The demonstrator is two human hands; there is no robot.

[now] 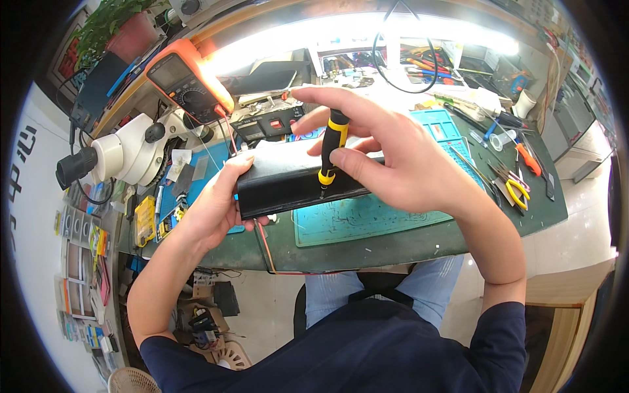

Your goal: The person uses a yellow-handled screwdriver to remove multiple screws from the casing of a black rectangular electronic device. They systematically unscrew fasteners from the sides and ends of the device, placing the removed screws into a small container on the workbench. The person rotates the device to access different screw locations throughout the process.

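Observation:
A long black box-shaped device [278, 191] is held up over the bench, tilted, its long black side toward me. My left hand [219, 196] grips its left end, thumb on top and fingers underneath. Upright in my right hand [409, 160] is a yellow-and-black screwdriver [333, 141], pinched between thumb and fingers, the index finger stretched out past the handle's top. The screwdriver's tip meets the black side near its middle; whether a screw sits under it is too small to tell. Below the device lies a teal work mat [360, 223].
An orange multimeter [182, 82] stands back left, beside a white microscope [128, 150]. Yellow-handled pliers [517, 194] and an orange-handled tool [528, 160] lie at the right. Thin wires [264, 245] hang by the bench's front edge. A yellow case [145, 221] sits at left.

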